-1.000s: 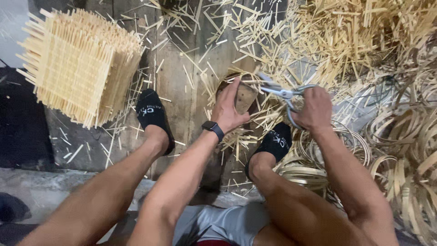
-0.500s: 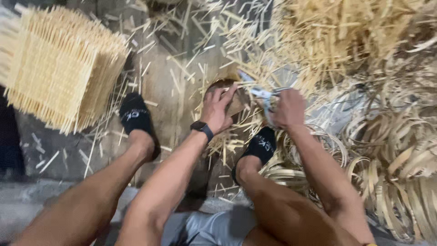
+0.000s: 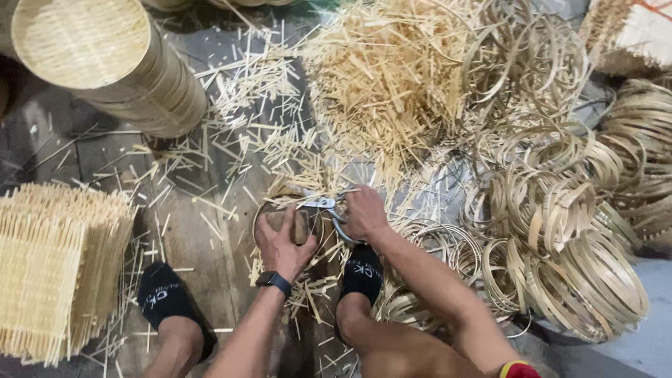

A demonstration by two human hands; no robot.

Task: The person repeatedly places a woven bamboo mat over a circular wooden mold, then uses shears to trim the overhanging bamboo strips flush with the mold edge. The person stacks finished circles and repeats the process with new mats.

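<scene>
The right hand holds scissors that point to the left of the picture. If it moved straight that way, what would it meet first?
Probably the left hand, pressed on a small round woven piece just beyond the scissors held by the right hand. Depth is unclear.

We cannot see the middle of the small round woven piece (image 3: 290, 222), since our left hand (image 3: 283, 241) covers it. Our right hand (image 3: 364, 213) hides the scissors' (image 3: 323, 204) handles. The square mat stack (image 3: 59, 269) runs off the left edge, and the stacked round baskets (image 3: 105, 59) are cut off at the top left.
</scene>
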